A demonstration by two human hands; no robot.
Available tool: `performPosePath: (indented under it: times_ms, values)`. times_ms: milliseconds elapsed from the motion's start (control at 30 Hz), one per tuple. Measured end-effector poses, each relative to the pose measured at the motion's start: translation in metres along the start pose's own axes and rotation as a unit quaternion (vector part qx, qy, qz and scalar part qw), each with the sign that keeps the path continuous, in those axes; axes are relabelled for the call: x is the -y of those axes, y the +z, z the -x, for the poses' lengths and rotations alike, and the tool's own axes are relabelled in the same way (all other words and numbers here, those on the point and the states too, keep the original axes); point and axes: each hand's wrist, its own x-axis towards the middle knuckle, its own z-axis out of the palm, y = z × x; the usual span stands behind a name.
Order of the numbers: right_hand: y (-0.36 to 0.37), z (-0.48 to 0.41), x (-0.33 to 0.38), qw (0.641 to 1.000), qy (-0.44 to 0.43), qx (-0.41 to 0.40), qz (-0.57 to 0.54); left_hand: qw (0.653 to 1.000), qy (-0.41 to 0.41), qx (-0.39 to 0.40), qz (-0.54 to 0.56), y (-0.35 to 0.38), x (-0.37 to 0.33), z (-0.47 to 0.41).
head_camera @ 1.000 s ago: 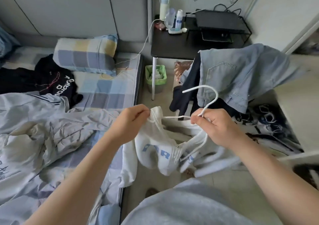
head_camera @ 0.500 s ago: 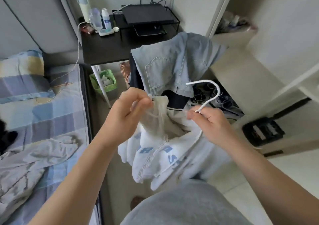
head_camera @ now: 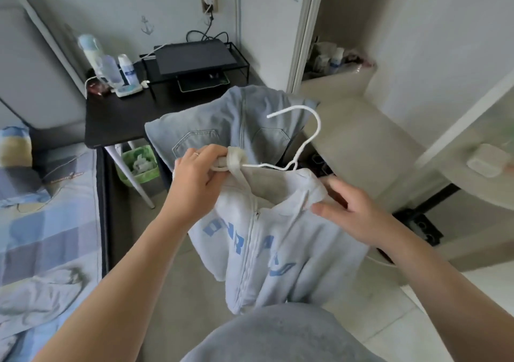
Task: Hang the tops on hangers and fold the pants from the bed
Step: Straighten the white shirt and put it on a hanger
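A white zip-up top [head_camera: 267, 239] with blue letters hangs in front of me on a white hanger [head_camera: 303, 139], whose hook stands up above the collar. My left hand [head_camera: 200, 183] grips the top's left shoulder, bunched over the hanger's left end. My right hand [head_camera: 350, 211] pinches the fabric at the right shoulder and collar. Light blue jeans [head_camera: 230, 122] lie draped over something behind the top. A grey garment [head_camera: 41, 300] lies rumpled on the bed [head_camera: 50, 222] at the lower left.
A black desk [head_camera: 119, 117] with bottles, a charger and a laptop on a rack stands beside the bed. Under it sits a green bin [head_camera: 136, 164]. An open wardrobe [head_camera: 389, 128] with pale shelves fills the right side. Tiled floor lies below.
My view has swung right, away from the bed toward the wardrobe. The top has opened out on the hanger, and my right hand has left the hook's base for the right shoulder.
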Motion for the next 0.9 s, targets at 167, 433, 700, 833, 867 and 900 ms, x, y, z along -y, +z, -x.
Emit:
performPosePath:
  times_ms: [167, 433, 700, 833, 867, 900]
  values:
    - [-0.054, -0.006, -0.031, 0.993, 0.005, -0.087, 0.079, 0.997, -0.041, -0.021, 0.055, 0.046, -0.021, -0.058]
    - [-0.105, -0.042, -0.042, 0.959, -0.041, -0.249, 0.130, 0.995, -0.025, 0.032, 0.092, 0.096, -0.026, -0.152]
    - [-0.174, -0.118, -0.003, 0.963, 0.070, -0.248, 0.081, 0.977, 0.105, 0.083, 0.166, 0.154, -0.045, -0.316]
    - [-0.206, -0.152, 0.036, 0.927, 0.095, -0.362, -0.015, 0.959, 0.174, 0.116, 0.190, 0.170, -0.076, -0.403]
    - [-0.214, -0.160, 0.046, 0.919, 0.103, -0.379, -0.038, 0.953, 0.190, 0.136, 0.193, 0.171, -0.082, -0.421]
    - [-0.222, -0.167, 0.057, 0.912, 0.107, -0.392, -0.061, 0.947, 0.204, 0.153, 0.194, 0.170, -0.087, -0.439]
